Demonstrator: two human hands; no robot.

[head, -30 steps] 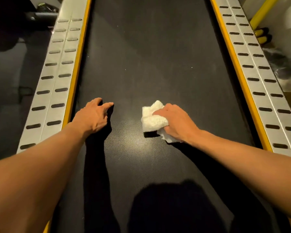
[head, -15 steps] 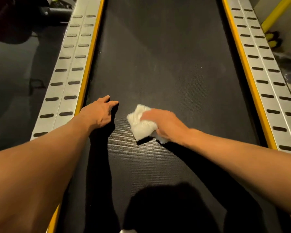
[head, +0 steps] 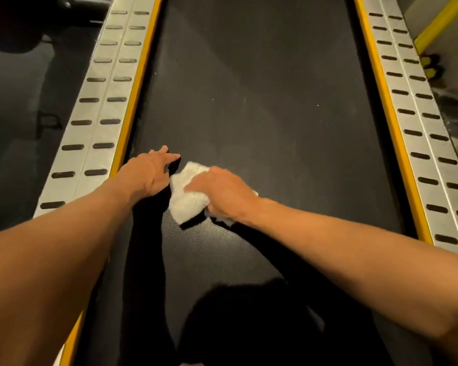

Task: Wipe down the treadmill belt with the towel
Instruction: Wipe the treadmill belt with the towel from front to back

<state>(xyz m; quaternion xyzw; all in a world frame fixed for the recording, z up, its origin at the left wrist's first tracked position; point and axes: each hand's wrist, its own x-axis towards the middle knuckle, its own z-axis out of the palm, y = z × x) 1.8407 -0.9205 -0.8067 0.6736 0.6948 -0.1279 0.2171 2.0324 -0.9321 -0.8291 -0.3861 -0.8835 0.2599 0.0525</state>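
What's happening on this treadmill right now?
A person is wiping the treadmill belt by hand. The right hand grips a bunched white towel and presses it onto the belt. The left hand rests open on the belt right beside the towel, close to the yellow edge strip. A few pale specks show on the belt farther ahead.

A single head-worn wide-angle camera looks forward and steeply down along the treadmill belt (head: 262, 75), close above it.
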